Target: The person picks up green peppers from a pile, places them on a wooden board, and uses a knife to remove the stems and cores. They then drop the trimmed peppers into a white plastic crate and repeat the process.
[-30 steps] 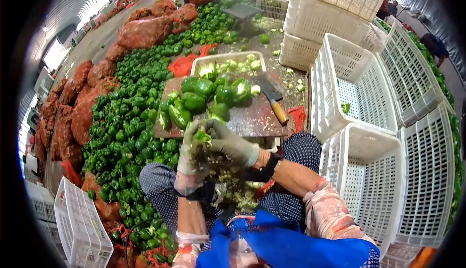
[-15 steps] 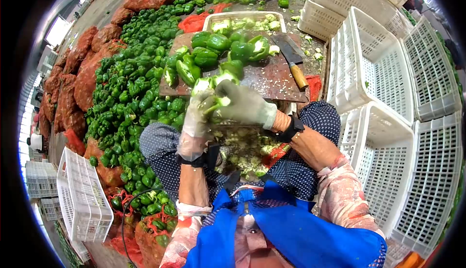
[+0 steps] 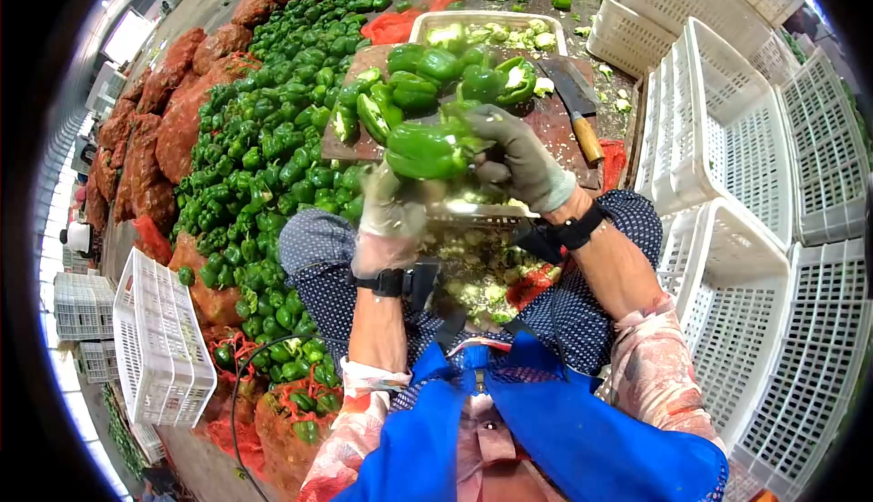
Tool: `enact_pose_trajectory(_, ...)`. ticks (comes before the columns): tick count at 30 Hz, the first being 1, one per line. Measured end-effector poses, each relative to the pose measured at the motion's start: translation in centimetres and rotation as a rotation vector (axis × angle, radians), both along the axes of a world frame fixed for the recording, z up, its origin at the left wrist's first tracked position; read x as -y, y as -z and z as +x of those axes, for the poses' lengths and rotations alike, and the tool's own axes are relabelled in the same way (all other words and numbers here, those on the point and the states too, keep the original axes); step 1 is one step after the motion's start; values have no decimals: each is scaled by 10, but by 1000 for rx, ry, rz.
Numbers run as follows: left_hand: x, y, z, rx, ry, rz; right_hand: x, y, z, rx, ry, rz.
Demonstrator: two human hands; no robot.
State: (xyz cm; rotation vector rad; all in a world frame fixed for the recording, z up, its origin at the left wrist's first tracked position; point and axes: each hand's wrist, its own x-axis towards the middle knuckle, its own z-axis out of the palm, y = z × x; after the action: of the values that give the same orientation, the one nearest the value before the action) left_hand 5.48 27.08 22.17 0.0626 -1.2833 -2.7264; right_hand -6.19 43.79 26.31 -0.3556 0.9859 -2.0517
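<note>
A whole-looking green bell pepper [image 3: 426,150] is held up over the near edge of the reddish cutting board [image 3: 568,143]. My left hand [image 3: 393,206], in a pale glove and blurred, grips it from below. My right hand [image 3: 526,158], in a grey, soiled glove, has its fingers curled at the pepper's right end, which is smeared by motion. Several other green peppers [image 3: 414,91] lie on the board, some cut open with pale flesh showing. A cleaver [image 3: 571,88] with a wooden handle rests at the board's right side.
A white tray [image 3: 556,27] of pale pepper cores stands behind the board. Loose green peppers [image 3: 282,129] cover the floor to the left, beside red mesh sacks [image 3: 182,129]. White crates [image 3: 709,138] stand at right; another crate [image 3: 164,338] leans at left. Scraps [image 3: 473,275] lie between my knees.
A whole-looking pepper is now between my hands, where a smaller pale-green piece with a stem was. My right hand has moved right and slightly up. The view has shifted a little.
</note>
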Motion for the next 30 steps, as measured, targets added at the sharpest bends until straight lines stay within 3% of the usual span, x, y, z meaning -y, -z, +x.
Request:
enact_pose_trajectory(2,0,15,-9,-102,210,334,3,-5,8,-230,26,232)
enact_pose_trajectory(3,0,26,-18,-276,369,326,5,-8,10,-345,48,351)
enact_pose_trajectory(5,-17,-6,-10,122,-64,239,10,14,2,-400,90,388)
enact_pose_trajectory(7,-18,-23,-3,98,-164,75,10,14,-1,-567,128,446)
enact_pose_trajectory(9,-4,-8,-8,87,-163,145,12,24,-1,-782,116,551)
enact_pose_trajectory(12,14,37,-13,33,-341,-442,12,17,6,-1119,-11,815)
enact_pose_trajectory(14,10,22,-13,62,-267,-262,16,24,9,-1410,9,836)
enact_pose_trajectory(15,8,9,-10,110,-129,110,16,27,10,-1413,-43,891)
enact_pose_trajectory(21,27,52,-4,-3,78,375,17,1,24,-1419,-299,1081)
enact_pose_trajectory(22,17,50,-2,74,-138,89,15,2,24,-1448,-261,1020)
enact_pose_trajectory(25,35,68,3,55,-218,-234,10,-7,17,-1332,-364,1123)
enact_pose_trajectory(27,45,55,8,-13,-337,-508,-3,12,1,-1350,-157,1031)
enact_pose_trajectory(28,49,49,9,-50,-391,-609,-5,26,-13,-1269,-187,1004)
enact_pose_trajectory(30,36,8,-2,204,-338,-52,-5,43,-35,-1409,-152,1029)
